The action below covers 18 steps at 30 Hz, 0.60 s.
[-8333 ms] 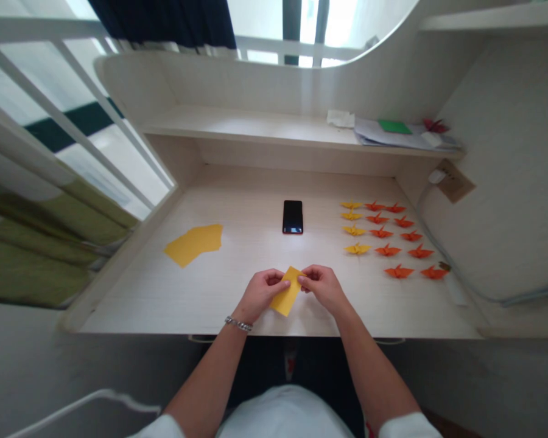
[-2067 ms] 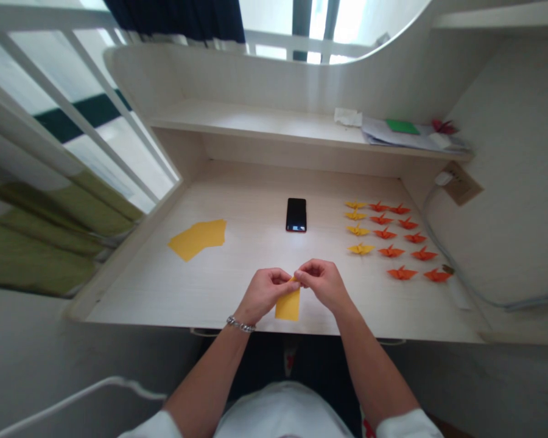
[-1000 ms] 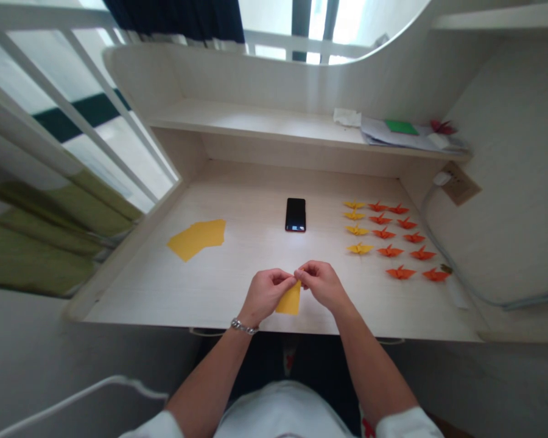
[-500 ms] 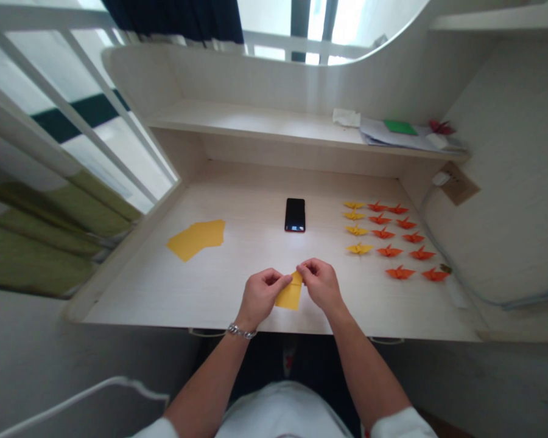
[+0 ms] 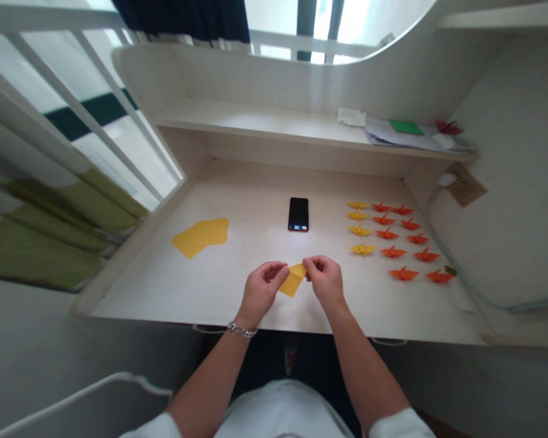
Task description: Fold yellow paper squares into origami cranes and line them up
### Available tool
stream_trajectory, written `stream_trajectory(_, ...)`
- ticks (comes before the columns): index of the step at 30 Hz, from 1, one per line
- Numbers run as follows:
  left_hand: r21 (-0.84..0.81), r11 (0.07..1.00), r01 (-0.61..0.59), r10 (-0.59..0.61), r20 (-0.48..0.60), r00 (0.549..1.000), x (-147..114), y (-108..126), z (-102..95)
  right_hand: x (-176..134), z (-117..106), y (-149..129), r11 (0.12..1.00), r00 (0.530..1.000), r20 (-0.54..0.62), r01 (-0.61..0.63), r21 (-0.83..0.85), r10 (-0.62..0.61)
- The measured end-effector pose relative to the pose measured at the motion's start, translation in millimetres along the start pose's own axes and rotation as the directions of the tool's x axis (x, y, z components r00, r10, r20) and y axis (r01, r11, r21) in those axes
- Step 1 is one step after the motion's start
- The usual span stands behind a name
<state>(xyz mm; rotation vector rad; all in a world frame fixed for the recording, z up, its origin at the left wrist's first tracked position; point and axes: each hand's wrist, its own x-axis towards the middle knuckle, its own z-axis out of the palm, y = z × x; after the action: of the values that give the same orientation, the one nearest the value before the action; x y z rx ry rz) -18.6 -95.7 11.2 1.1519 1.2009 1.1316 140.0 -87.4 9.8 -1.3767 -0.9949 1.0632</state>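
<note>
Left hand (image 5: pixel 260 289) and right hand (image 5: pixel 325 281) are pinching yellow paper (image 5: pixel 291 284), probably light and easily creased, best held by edges.

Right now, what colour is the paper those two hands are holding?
The held paper is golden yellow, seen best in the head view.

A pale wood desk (image 5: pixel 251 182) fills the middle, with a long shelf (image 5: pixel 256 120) above its back edge at 12 o'clock. Daylight comes through a bright window (image 5: pixel 354 21) at 1 o'clock, and a navy curtain (image 5: pixel 182 21) hangs at 11. White railing bars (image 5: pixel 52 90) slant at 10 o'clock; an olive-and-white curtain (image 5: pixel 50 210) drapes at 9. At 3 o'clock, a plain wall (image 5: pixel 525 201) carries a socket plate (image 5: pixel 468 185).
</note>
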Motion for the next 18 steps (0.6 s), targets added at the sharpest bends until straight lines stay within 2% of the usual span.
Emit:
stream_trajectory(4,0.007,1.000,0.028,-0.028,-0.051,0.998,2,1,8.0,-5,1,3,0.994,0.996,0.051,-0.079,0.077,0.075)
stream_trajectory(8,0.125,0.992,-0.014,0.008,0.043,0.999,5,2,1.1,-2,-13,1,0.987,0.962,0.232,-0.155,0.042,0.141)
stream_trajectory(10,0.222,0.974,-0.050,0.031,0.091,0.995,6,5,-2.3,0,-20,-3,0.995,0.941,0.323,-0.090,-0.054,0.102)
stream_trajectory(13,0.366,0.922,-0.124,0.063,0.175,0.983,4,9,-3.3,-1,-23,-13,0.964,0.886,0.464,0.099,-0.247,0.028)
stream_trajectory(15,0.436,0.884,-0.168,0.073,0.225,0.972,2,11,-1.6,-3,-20,-20,0.906,0.859,0.512,0.213,-0.366,0.005)
stream_trajectory(18,0.482,0.857,-0.183,0.063,0.254,0.965,0,14,0.1,-5,-18,-24,0.857,0.849,0.529,0.255,-0.447,0.023)
